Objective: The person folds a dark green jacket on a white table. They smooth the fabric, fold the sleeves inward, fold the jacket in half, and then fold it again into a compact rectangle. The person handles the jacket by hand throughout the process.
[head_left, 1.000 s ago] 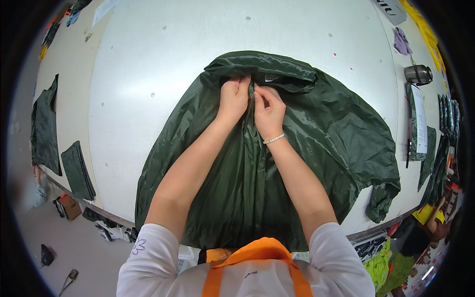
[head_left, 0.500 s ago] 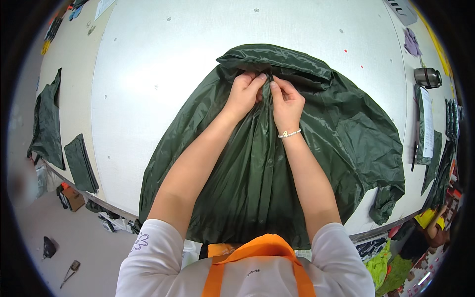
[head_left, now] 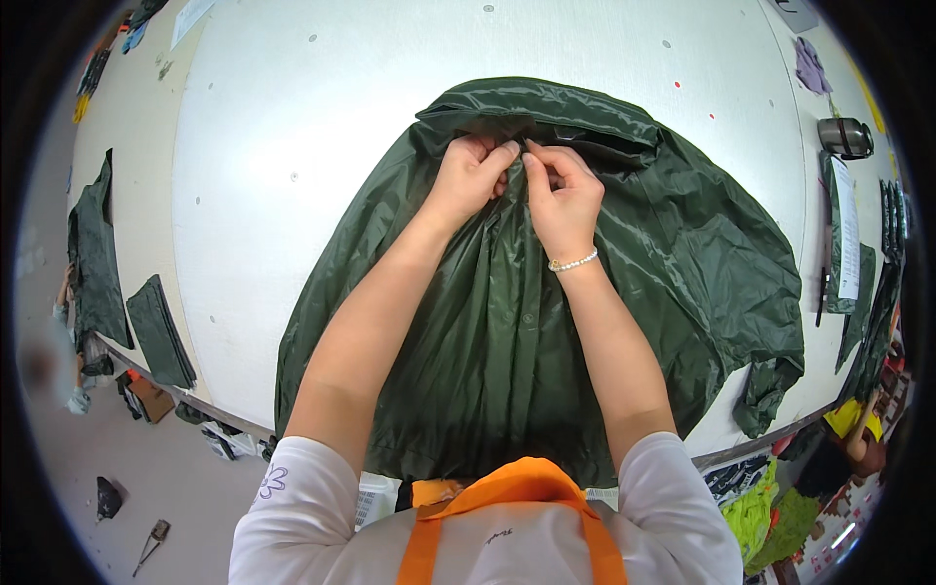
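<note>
A dark green, shiny raincoat lies spread on the white table in front of me, its collar end away from me and its hem at the near edge. My left hand pinches the front placket just below the collar, thumb against curled fingers. Close to its right, my right hand grips the same placket edge between thumb and fingertips. The fingertips of both hands nearly meet. Whatever small fastening lies between them is hidden. Down the placket a round snap shows at mid-length.
Folded green pieces lie at the table's left edge. A dark metal flask, a purple cloth and a packet with a white sheet sit along the right side. Other people are partly visible at both sides.
Both hands have stayed on the placket near the collar, the right fingers shifting slightly left and up. The view has moved a little. A person has come into view at the left edge.
</note>
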### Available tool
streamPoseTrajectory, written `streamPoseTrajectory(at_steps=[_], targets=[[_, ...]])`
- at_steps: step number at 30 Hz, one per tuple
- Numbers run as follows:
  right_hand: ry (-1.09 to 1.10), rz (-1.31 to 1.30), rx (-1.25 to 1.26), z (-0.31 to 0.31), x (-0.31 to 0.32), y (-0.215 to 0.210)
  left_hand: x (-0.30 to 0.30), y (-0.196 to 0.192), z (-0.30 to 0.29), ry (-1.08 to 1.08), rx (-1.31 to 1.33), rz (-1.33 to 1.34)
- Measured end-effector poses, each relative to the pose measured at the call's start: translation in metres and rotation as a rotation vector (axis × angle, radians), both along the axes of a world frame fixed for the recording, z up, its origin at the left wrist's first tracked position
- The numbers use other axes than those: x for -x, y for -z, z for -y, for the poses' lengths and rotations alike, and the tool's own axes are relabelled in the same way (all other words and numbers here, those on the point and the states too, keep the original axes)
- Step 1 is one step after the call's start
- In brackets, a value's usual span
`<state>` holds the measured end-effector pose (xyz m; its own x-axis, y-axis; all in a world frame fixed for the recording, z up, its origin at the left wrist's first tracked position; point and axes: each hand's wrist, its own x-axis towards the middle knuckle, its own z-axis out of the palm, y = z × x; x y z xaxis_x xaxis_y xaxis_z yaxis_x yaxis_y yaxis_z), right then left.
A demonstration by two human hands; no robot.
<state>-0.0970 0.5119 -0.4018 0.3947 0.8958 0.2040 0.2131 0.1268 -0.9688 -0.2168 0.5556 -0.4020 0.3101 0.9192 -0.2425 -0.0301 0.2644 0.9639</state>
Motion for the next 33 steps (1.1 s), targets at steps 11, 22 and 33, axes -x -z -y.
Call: streamPoseTrajectory(at_steps=[11, 22, 33], targets=[[-0.202, 0.209, 0.257, 0.004, -0.013, 0.003, -0.003, 0.011, -0.007, 0.079, -0.211, -0.35], [-0.106, -0.145, 0.515, 0.175, 0.018, -0.034, 0.034, -0.027, 0.137, 0.184, -0.229, -0.917], [-0.004, -0.097, 0.338, 0.173, 0.033, -0.051, 0.031, -0.049, 0.15, 0.172, 0.178, -0.2]])
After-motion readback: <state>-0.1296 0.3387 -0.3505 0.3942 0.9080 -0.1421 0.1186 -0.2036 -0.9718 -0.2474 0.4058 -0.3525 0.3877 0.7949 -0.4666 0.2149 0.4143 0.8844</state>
